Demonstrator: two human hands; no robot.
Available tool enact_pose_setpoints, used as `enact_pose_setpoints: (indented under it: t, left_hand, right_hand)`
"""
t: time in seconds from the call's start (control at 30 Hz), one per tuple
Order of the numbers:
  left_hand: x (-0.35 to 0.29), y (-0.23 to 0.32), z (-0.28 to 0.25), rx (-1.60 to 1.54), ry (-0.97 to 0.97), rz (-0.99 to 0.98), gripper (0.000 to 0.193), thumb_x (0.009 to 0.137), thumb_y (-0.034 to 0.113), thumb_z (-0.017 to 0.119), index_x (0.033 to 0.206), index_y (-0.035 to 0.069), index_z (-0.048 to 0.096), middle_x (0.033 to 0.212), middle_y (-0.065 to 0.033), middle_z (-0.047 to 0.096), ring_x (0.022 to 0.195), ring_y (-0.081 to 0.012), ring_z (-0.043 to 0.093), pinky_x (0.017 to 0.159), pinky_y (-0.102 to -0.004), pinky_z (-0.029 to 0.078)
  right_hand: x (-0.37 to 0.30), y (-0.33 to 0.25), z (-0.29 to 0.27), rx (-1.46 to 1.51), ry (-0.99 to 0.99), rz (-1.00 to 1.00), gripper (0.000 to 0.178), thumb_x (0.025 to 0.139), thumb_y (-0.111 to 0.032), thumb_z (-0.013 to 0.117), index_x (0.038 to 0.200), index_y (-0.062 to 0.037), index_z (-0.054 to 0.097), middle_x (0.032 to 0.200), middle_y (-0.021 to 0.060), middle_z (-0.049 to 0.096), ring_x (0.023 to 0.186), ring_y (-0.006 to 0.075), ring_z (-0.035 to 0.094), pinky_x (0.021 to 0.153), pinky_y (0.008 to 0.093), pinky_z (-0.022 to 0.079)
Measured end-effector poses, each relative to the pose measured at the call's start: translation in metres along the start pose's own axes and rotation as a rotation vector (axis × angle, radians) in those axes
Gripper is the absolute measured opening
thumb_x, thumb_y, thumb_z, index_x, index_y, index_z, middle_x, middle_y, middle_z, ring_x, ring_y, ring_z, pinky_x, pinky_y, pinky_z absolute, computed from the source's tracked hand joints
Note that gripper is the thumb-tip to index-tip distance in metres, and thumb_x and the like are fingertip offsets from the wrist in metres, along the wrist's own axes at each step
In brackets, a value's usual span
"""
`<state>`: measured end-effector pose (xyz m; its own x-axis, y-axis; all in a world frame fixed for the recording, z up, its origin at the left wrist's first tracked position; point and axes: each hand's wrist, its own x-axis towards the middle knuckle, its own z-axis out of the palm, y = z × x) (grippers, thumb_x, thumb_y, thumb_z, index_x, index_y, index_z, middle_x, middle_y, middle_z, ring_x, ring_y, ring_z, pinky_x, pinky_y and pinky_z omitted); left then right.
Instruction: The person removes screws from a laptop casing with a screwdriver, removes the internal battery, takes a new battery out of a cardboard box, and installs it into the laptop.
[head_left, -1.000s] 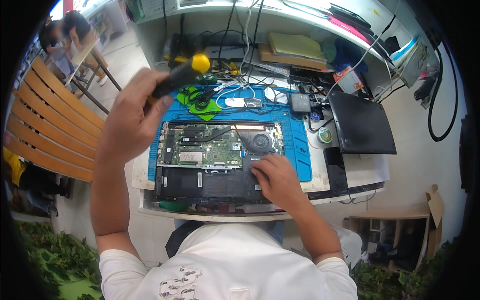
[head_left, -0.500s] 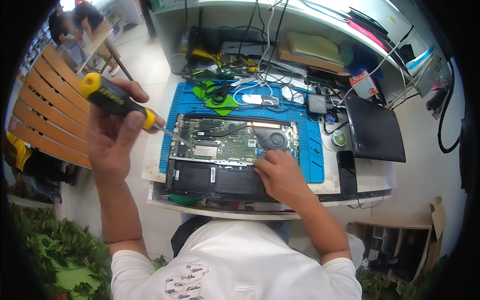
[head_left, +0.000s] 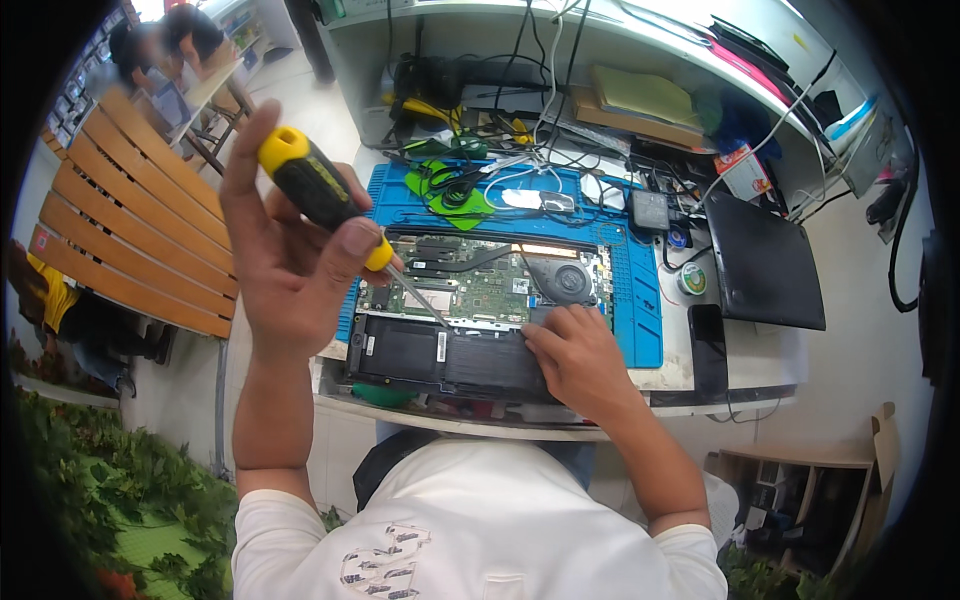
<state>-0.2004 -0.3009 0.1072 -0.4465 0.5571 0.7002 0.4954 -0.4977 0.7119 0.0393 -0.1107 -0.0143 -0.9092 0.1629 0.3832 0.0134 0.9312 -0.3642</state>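
My left hand (head_left: 300, 270) holds a yellow-and-black screwdriver (head_left: 325, 195) by its handle between thumb and fingers. Its shaft slants down to the right, and the tip appears near the lower edge of the green circuit board (head_left: 485, 292). That board, with a round black fan (head_left: 564, 282) and a dark heat pipe, sits in an opened laptop base (head_left: 400, 350). My right hand (head_left: 583, 362) rests on the base's right part, below the fan, with fingers bent; what lies under the fingertips is hidden. The laptop base lies partly on a blue work mat (head_left: 634, 320).
To the right are a black phone (head_left: 708, 345), a solder spool (head_left: 691, 279) and a closed dark laptop (head_left: 768, 265). Behind the base lie a green cloth-like piece (head_left: 460, 207), a black adapter (head_left: 649, 211) and tangled cables. A slatted wooden bench (head_left: 140, 230) stands left; people sit farther back.
My left hand and the screwdriver have moved right, bringing the tip from the board's left part to its lower edge near the middle. My right hand remains at the base below the fan.
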Motion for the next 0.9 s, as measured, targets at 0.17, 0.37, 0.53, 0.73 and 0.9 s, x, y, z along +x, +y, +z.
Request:
enact_pose_setpoints:
  t: [0.17, 0.37, 0.53, 0.73, 0.9]
  left_hand:
    - [-0.015, -0.009, 0.024, -0.009, -0.046, -0.140, 0.088, 0.103, 0.002, 0.071, 0.172, 0.013, 0.017, 0.106, -0.0092, 0.065, 0.086, -0.0089, 0.066, 0.070, -0.0223, 0.059]
    - [-0.013, -0.011, 0.032, -0.073, -0.248, -0.669, 0.072, 0.098, -0.003, 0.059, 0.165, 0.011, 0.037, 0.099, -0.0052, 0.060, 0.083, -0.0077, 0.061, 0.073, -0.0209, 0.050]
    - [-0.025, -0.065, 0.044, -0.241, -0.529, -1.254, 0.050, 0.094, 0.006, 0.069, 0.143, 0.005, 0.062, 0.078, 0.0018, 0.054, 0.058, -0.0061, 0.048, 0.053, -0.0236, 0.041]
    - [-0.054, -0.072, 0.052, 0.083, -0.697, -1.078, 0.036, 0.094, 0.011, 0.076, 0.129, 0.005, 0.072, 0.074, 0.0021, 0.058, 0.057, -0.0078, 0.051, 0.054, -0.0260, 0.042]
    - [-0.044, -0.057, 0.057, 0.632, -0.760, -0.697, 0.031, 0.095, 0.024, 0.080, 0.108, -0.002, 0.073, 0.081, -0.0193, 0.071, 0.070, -0.0346, 0.069, 0.069, -0.0443, 0.053]
  right_hand:
    - [-0.004, 0.005, -0.001, 0.033, 0.014, 0.002, 0.014, 0.093, -0.006, 0.076, 0.107, -0.0071, 0.076, 0.098, 0.0089, 0.065, 0.093, 0.0311, 0.061, 0.085, 0.0433, 0.046]
    - [-0.001, 0.018, 0.002, 0.088, 0.105, 0.063, 0.009, 0.095, -0.008, 0.074, 0.103, -0.0043, 0.074, 0.093, 0.0114, 0.068, 0.091, 0.0326, 0.065, 0.083, 0.0439, 0.049]
    - [0.023, 0.003, -0.012, 0.379, -0.149, 0.433, 0.010, 0.097, -0.010, 0.072, 0.103, -0.0023, 0.075, 0.093, 0.0177, 0.073, 0.084, 0.0413, 0.071, 0.077, 0.0514, 0.055]
    - [0.026, 0.019, 0.007, 0.247, -0.041, 0.312, 0.011, 0.097, -0.013, 0.073, 0.101, -0.0026, 0.075, 0.094, 0.0171, 0.075, 0.082, 0.0415, 0.072, 0.075, 0.0524, 0.056]
    - [0.037, 0.024, 0.007, 0.113, -0.139, 0.136, 0.010, 0.098, -0.012, 0.070, 0.096, -0.0018, 0.072, 0.097, 0.0154, 0.071, 0.095, 0.0401, 0.072, 0.083, 0.0528, 0.058]
